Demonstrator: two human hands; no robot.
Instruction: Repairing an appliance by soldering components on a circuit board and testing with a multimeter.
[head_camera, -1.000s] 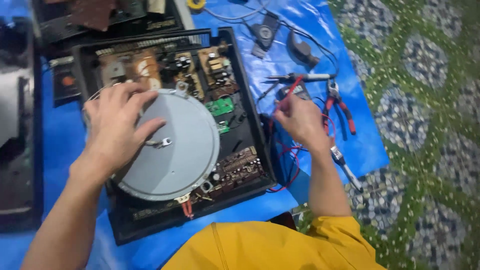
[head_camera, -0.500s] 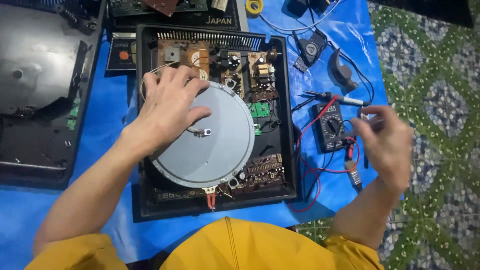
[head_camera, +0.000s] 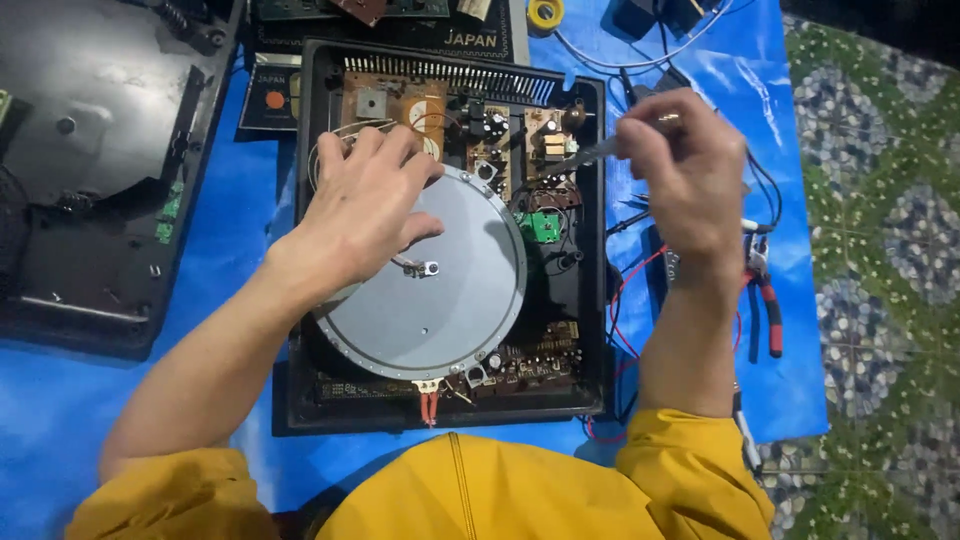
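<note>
Pliers (head_camera: 768, 300) lie beside right hand (head_camera: 690, 180) gripping screwdriver (head_camera: 600, 152); left hand (head_camera: 365, 205) flat on disc (head_camera: 440, 300).

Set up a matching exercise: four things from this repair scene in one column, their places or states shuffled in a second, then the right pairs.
1. left hand
2. right hand
3. red-handled pliers
4. yellow tape roll

A. lying on the blue sheet, right of the open casing
B. resting on the grey round disc
C. at the top edge, above the casing
D. holding a slim metal tool over the circuit boards

Pairs: 1-B, 2-D, 3-A, 4-C
</note>
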